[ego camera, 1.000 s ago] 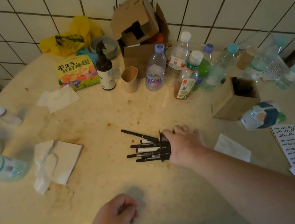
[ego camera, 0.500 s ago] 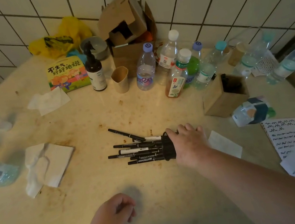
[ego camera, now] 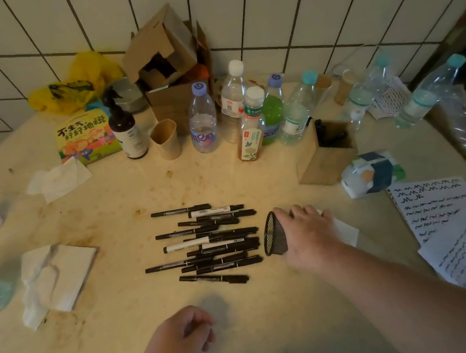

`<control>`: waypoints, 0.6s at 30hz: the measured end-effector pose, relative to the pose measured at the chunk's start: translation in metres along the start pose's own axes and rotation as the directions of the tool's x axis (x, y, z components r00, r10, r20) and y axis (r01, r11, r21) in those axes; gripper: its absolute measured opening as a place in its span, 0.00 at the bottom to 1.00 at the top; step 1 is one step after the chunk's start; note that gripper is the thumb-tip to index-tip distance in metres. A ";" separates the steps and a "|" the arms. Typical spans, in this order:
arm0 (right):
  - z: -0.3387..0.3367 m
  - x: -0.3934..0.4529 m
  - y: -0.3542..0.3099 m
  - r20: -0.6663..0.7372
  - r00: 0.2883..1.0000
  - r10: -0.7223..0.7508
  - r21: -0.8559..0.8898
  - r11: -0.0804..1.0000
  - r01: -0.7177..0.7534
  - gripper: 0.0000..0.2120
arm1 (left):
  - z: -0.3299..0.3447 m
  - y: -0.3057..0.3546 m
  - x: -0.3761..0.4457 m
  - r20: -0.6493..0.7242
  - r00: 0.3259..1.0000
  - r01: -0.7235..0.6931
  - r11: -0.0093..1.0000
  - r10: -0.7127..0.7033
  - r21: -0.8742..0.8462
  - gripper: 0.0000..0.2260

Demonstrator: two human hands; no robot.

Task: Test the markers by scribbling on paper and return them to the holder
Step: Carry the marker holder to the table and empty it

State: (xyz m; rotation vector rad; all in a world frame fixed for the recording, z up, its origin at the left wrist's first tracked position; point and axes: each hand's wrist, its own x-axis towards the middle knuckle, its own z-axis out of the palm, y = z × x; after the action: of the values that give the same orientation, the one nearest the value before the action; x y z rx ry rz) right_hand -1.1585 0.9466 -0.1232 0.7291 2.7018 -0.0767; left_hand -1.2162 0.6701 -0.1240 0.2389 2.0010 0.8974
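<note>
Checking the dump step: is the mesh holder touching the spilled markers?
Apart. The head view shows bare table between the mesh holder's open mouth and the nearest ends of the markers; the right hand grips the holder on its side.

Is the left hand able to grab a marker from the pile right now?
Probably yes. The left hand holds nothing and rests just short of the markers, with only bare table between them. The right hand grips the mesh holder off to the side.

Right hand (ego camera: 307, 234) at centre right, arm outstretched, grips the mesh holder (ego camera: 274, 238); left hand (ego camera: 179, 338) rests loosely curled, lower centre.
</note>
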 end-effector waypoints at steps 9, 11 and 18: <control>0.028 -0.045 0.052 0.198 0.979 0.047 0.814 0.549 -0.191 0.39 | 0.049 0.022 -0.008 -0.010 0.999 0.034 0.999 -0.034 -0.009 0.09; 0.044 -0.047 0.056 0.188 0.982 0.030 0.871 0.457 -0.181 0.43 | 0.060 0.030 -0.015 -0.038 0.998 0.041 0.999 -0.041 -0.016 0.08; 0.076 -0.026 0.045 0.080 0.997 0.014 0.915 0.396 -0.079 0.46 | 0.096 0.051 -0.040 -0.036 0.993 0.114 0.991 -0.111 0.065 0.09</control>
State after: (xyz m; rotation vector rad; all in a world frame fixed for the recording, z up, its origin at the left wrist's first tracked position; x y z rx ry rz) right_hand -1.0912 0.9628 -0.1840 1.0283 2.3644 -1.6877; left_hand -1.1249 0.7359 -0.0951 0.1481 2.0546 0.7686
